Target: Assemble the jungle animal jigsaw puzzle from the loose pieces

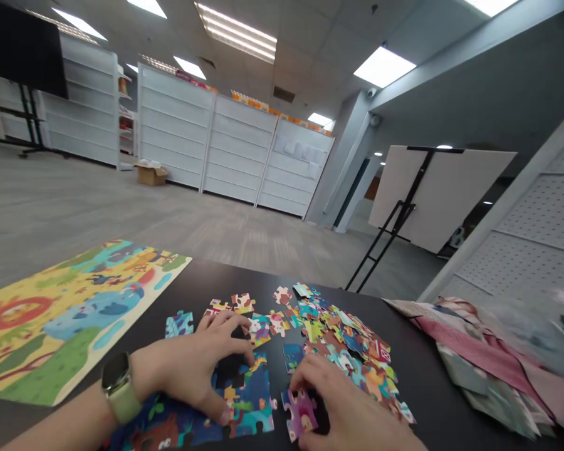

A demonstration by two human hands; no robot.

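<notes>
From the head camera, a dark bench runs across the lower picture in a wide room with grey floor, white shelving units along the far wall, ceiling light panels, a cardboard box on the floor and a white board on a black easel to the right. On the bench's left end lies a large colourful picture sheet; at its right end lies a patterned pink cloth. A heap of loose puzzle pieces is spread over the middle. Nearest the camera sits a joined section of puzzle, mostly blue. The left hand, a watch on its wrist, lies palm down on that section, its grip loose and half spread, fingertips touching pieces at the section's far edge, thumb pressing near its front edge; it clasps nothing. The right hand rests just beside it, fingers curled down onto the bench, touching a purple piece that lies flat by the section's right edge; whether its grip pinches that piece cannot be told.
</notes>
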